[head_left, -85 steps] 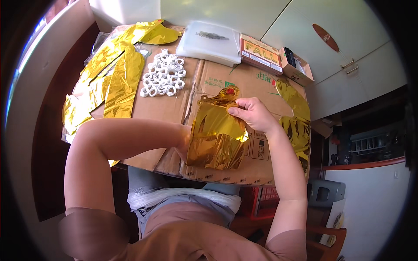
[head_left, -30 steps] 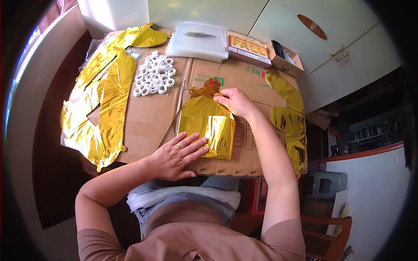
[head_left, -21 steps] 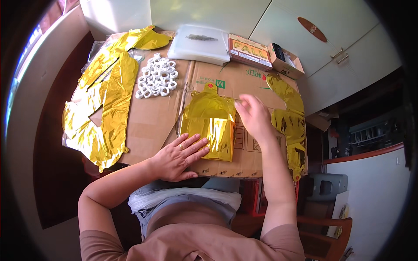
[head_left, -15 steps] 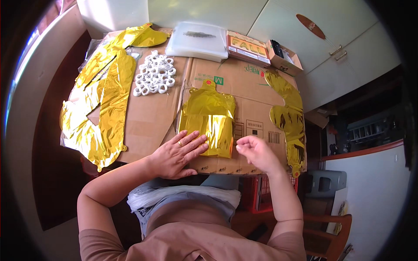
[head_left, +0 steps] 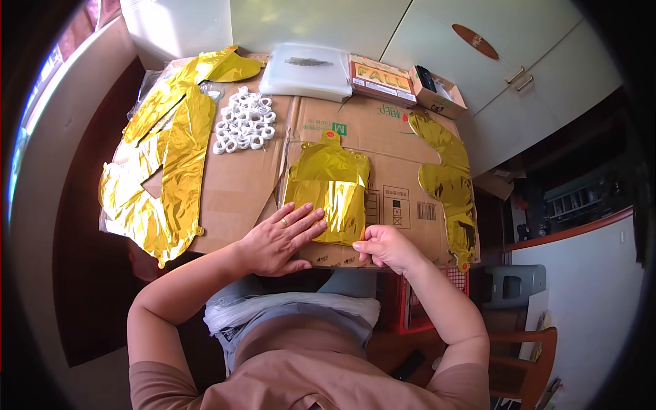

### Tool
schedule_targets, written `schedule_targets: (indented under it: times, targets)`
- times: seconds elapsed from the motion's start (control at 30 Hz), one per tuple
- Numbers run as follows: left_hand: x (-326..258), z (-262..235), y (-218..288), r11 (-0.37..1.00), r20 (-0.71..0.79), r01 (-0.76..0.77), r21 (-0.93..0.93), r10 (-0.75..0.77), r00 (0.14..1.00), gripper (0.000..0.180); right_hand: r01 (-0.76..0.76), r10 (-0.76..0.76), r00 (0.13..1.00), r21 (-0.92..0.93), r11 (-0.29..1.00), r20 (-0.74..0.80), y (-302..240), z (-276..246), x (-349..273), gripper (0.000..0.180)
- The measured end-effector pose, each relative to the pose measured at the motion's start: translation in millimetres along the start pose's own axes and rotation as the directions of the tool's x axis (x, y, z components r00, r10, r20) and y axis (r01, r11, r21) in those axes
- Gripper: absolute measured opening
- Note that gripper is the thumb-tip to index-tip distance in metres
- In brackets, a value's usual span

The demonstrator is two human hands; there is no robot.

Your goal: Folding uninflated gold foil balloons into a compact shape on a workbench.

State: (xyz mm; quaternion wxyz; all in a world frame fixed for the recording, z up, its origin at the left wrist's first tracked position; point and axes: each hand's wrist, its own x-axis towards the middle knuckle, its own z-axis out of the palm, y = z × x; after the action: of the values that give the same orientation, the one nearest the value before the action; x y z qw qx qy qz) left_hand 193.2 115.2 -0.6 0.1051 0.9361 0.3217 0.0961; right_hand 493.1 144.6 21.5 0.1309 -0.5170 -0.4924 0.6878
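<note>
In the middle of the cardboard-covered table lies a folded gold foil balloon (head_left: 331, 174), its tab with a red dot pointing to the far side. My left hand (head_left: 283, 236) rests flat on its lower left part, fingers spread, a ring on one finger. With thumb and fingertips pinched together, my right hand (head_left: 384, 246) grips the balloon's near right corner. Larger flat gold foil balloons (head_left: 181, 160) are spread at the left. Another gold foil balloon (head_left: 444, 181), curved in outline, lies along the right edge.
Several small white string coils (head_left: 244, 121) sit left of centre. Along the back stand a stack of clear plastic bags (head_left: 307, 72), a printed box (head_left: 383, 80) and an open carton (head_left: 439, 96) with dark items. Cabinets rise behind; a red crate (head_left: 417, 307) is below the table's near edge.
My right hand has moved left and slightly nearer to me, and now pinches the folded balloon's near right corner. The left hand stays flat on the foil. The view has shifted slightly.
</note>
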Motion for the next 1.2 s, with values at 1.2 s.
schedule_targets:
  times: [1.2]
  targets:
    - [-29.2, 4.5, 19.0, 0.987, -0.014, 0.056, 0.151, -0.055, 0.998, 0.072, -0.006, -0.216, 0.924, -0.578, 0.816, -0.314, 11.8, 36.1, -18.8, 0.030]
